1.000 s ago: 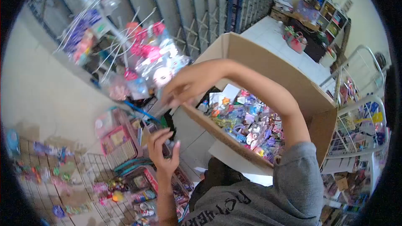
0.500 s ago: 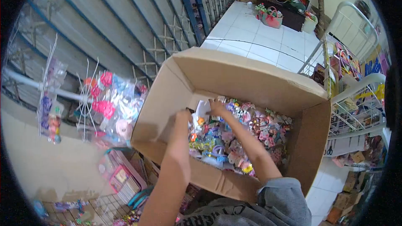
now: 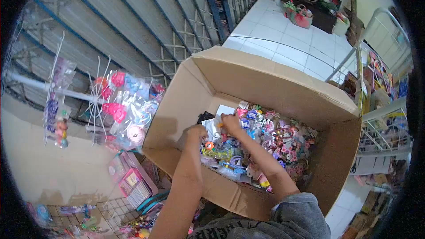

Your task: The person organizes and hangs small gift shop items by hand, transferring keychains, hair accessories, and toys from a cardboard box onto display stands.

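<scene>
Cardboard box filled with packaged trinkets, centre | left hand and right hand inside, grips unclear | hanging packets left | white tiled floor above

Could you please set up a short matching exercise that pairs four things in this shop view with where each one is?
Things:
1. cardboard box
2. left hand
3. right hand
4. pink basket

Places:
A. far off on the white tiled floor
B. at the box's near left inner wall
C. in front of the person, open at the top
D. deeper in the box, on the packaged trinkets

Pairs: 1-C, 2-B, 3-D, 4-A
</scene>
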